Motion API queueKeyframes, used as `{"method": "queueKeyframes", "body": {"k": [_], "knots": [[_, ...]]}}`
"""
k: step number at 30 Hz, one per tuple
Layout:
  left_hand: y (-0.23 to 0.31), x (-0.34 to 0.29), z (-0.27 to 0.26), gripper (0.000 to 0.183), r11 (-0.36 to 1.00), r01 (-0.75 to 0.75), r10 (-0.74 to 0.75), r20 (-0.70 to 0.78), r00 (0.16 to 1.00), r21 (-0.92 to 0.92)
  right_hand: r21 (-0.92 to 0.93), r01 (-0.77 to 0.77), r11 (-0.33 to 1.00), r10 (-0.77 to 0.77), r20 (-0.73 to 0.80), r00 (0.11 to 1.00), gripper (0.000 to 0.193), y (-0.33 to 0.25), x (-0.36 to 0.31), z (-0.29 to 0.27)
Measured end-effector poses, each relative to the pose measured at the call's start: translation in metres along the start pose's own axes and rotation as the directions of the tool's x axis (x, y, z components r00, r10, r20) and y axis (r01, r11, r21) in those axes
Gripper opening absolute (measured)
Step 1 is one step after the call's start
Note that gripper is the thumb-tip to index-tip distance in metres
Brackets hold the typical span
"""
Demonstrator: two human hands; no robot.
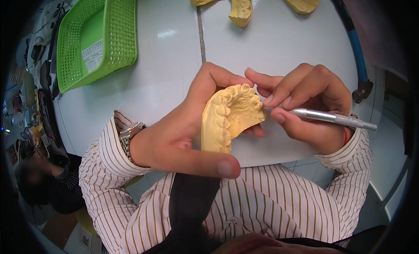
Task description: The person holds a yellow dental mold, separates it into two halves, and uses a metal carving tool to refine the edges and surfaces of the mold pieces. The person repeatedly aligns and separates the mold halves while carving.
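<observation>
My left hand (174, 136) is closed around a yellow plaster dental cast (217, 118), thumb along its near edge and fingers behind it. The row of teeth on the cast faces up and to the right. My right hand (312, 101) grips a slim silver craft knife (334, 117) with a knurled metal handle, held like a pen. Its front end points at the teeth on the cast's right side. My fingers cover that tip, so I cannot make out the blade or whether it touches the plaster.
A green plastic basket (120, 40) with a printed paper (93, 56) inside stands at the far left of the white table (170, 48). Two more yellow casts (241, 9) (301, 1) lie at the back. A blue-handled hammer (358, 57) lies along the right edge. Another person (48, 188) sits at the left.
</observation>
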State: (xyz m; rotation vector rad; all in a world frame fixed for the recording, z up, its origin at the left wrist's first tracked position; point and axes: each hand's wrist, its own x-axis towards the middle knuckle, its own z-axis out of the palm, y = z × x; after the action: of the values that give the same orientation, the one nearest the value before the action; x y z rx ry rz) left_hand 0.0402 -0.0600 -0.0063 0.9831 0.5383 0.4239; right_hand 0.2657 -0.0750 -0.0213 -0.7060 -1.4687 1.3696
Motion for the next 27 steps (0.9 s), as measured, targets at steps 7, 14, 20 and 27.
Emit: {"method": "queueKeyframes", "body": {"k": [7, 14, 20, 27], "knots": [[-0.008, 0.002, -0.009, 0.1, 0.98, -0.171, 0.153, 0.161, 0.975, 0.105, -0.11, 0.04, 0.993, -0.034, 0.06, 0.998, 0.018, -0.006, 0.0, -0.003], [-0.013, 0.004, -0.012, 0.099, 0.909, -0.276, 0.22, 0.206, 0.954, 0.311, -0.374, 0.241, 0.895, -0.194, 0.161, 0.968, 0.022, -0.007, 0.0, -0.001], [-0.011, 0.002, -0.008, 0.102, 0.818, -0.29, 0.253, 0.142, 0.957, 0.496, -0.382, 0.221, 0.898, -0.192, 0.113, 0.975, 0.023, -0.004, -0.002, 0.008], [-0.014, 0.0, -0.006, 0.103, 0.809, -0.29, 0.282, 0.095, 0.955, 0.511, -0.429, 0.222, 0.876, -0.187, 0.123, 0.975, 0.022, -0.005, 0.001, 0.012]]}}
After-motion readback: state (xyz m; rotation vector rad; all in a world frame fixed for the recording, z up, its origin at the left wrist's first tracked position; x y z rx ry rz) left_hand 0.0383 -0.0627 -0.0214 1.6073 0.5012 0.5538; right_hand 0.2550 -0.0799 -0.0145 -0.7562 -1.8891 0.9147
